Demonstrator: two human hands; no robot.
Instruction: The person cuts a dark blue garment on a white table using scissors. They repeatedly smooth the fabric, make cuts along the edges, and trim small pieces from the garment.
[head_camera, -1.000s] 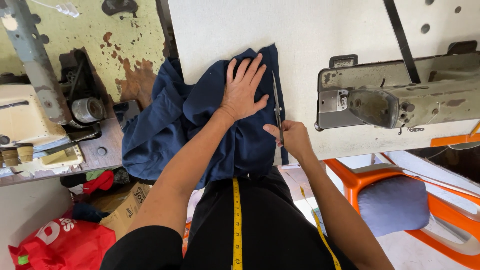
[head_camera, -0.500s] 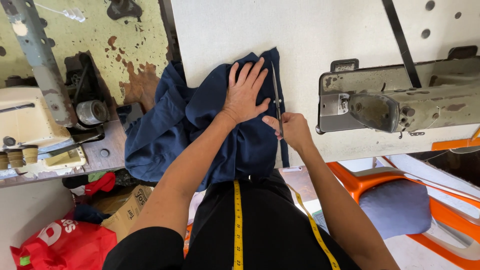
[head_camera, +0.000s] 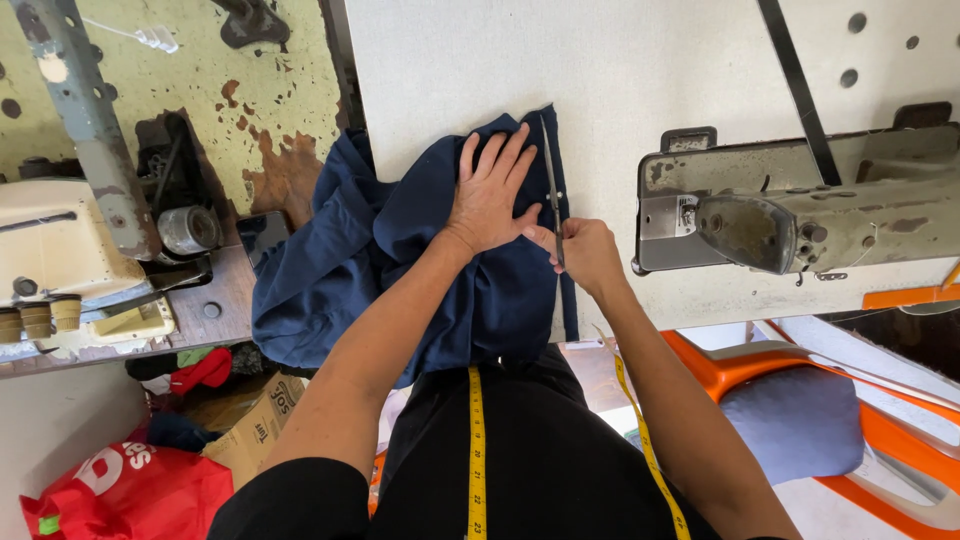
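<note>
A dark blue cloth (head_camera: 400, 270), rumpled and folded, is spread over the near edge of the white bench (head_camera: 620, 70), with 1 side hanging off the left edge. It is pressed flat by the left hand (head_camera: 490, 195), fingers spread. Scissors (head_camera: 551, 185) are clasped in the closed right hand (head_camera: 585, 250), blades lying along the cloth's right border. A grey sewing machine (head_camera: 800, 205) stands at the right edge. A red bag (head_camera: 130, 490) and cardboard box (head_camera: 255, 435) are seen below; their contents cannot be told.
</note>
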